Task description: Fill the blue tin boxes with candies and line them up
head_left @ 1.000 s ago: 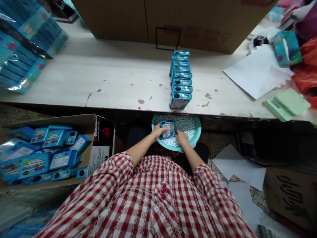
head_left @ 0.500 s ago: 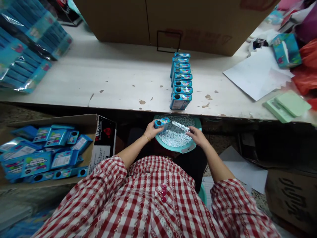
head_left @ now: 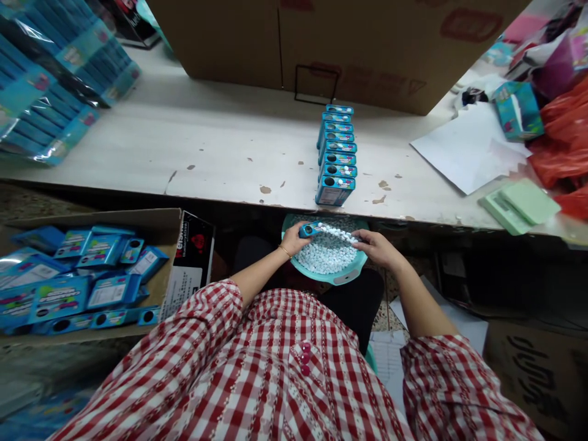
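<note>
My left hand (head_left: pixel 293 238) grips a small blue box (head_left: pixel 309 229) by its end, over a teal basin (head_left: pixel 321 275) full of small white candies (head_left: pixel 324 257) on my lap. My right hand (head_left: pixel 377 247) pinches one end of a stick of white candies (head_left: pixel 336 232). The stick's other end meets the hole in the top of the small blue box. On the table edge just above stands a row of several matching blue boxes (head_left: pixel 335 153).
An open carton (head_left: pixel 169 223) at the left holds several blue boxes. Wrapped packs of blue boxes (head_left: pixel 50 79) lie at the table's far left. A large cardboard box (head_left: pixel 331 43) stands at the back. White paper (head_left: pixel 463 147), a green scale (head_left: pixel 521 205) and red bags (head_left: pixel 563 141) lie at the right.
My right hand has lifted a stick of candies out of the basin and brought it to the box. My left hand has turned the box on its side and raised it.
</note>
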Demonstrator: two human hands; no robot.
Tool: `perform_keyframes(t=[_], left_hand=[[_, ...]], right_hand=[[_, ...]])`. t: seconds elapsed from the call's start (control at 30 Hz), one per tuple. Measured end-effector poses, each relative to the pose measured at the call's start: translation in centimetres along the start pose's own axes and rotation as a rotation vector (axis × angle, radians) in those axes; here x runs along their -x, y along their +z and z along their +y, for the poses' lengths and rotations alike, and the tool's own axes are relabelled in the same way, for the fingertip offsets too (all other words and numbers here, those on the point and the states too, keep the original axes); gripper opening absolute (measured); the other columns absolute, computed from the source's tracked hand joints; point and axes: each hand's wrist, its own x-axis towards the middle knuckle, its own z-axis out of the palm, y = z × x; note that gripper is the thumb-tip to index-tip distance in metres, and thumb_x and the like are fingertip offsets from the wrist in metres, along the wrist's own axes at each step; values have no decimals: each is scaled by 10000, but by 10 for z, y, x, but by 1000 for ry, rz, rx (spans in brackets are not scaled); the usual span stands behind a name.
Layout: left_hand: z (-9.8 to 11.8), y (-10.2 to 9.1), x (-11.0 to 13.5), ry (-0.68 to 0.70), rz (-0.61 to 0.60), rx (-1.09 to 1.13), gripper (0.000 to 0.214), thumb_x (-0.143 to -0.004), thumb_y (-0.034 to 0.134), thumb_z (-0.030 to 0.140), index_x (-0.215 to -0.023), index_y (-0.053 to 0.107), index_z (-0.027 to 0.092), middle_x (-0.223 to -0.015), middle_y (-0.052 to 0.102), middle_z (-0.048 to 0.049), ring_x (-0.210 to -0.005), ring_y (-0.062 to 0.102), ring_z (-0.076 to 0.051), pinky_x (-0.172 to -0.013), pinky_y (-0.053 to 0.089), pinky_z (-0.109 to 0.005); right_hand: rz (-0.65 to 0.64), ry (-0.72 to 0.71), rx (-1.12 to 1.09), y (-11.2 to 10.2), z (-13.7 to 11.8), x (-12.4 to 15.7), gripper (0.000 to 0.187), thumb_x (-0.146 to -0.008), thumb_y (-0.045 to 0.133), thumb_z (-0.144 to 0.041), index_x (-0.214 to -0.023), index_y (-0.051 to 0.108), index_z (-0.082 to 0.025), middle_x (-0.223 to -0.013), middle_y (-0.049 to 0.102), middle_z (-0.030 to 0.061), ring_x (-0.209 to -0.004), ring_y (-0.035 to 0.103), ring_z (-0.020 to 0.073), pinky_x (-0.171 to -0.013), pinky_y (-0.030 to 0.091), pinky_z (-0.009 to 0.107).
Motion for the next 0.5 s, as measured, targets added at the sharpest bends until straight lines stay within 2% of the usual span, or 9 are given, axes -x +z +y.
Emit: perform_keyframes(t=[0.1,0.2,0.33,0.43,0.5], left_hand=[[6,3,2,67,-45,-98,430,-631,648,148,-1058,604,161,-1052,649,-58,-982,596,-214,-904,448,-322],[11,8,2,120,-69,-184,433,-627,635,116,-1057,614,158,-1108,633,-73,-1055,571,-232,-958,419,-333],[9,14,3,138,-79,-222,449,-613,632,86,-1053,614,173,-1109,632,-64,-1068,563,-227,-971,412,-338],[2,15,3,144,-47,-179,440,-600,648,83,-1030,618,169,-1080,635,-66,-1040,572,-224,-957,423,-349],[-2,14,2,123,-10,-110,422,-588,665,89,-1002,624,159,-1050,638,-72,-1005,583,-222,-939,433,-356]], right_hand=[[-31,17,224,0,-26,2,331,-792,518,-340,-1066,621,-187,-973,659,53,-893,592,205,-786,442,287],[-64,117,548,1,-62,0,347,-807,512,-358,-1115,620,-240,-1058,644,85,-980,582,274,-830,429,369],[-112,169,776,5,-102,0,321,-840,454,-313,-1076,626,-181,-1046,632,155,-952,595,300,-797,440,404],[-95,136,856,-1,-113,8,298,-864,389,-263,-1025,617,-161,-1023,630,151,-907,613,263,-773,451,370],[-63,117,871,-8,-104,16,295,-874,375,-298,-1025,602,-184,-1039,626,125,-897,615,248,-756,455,354]])
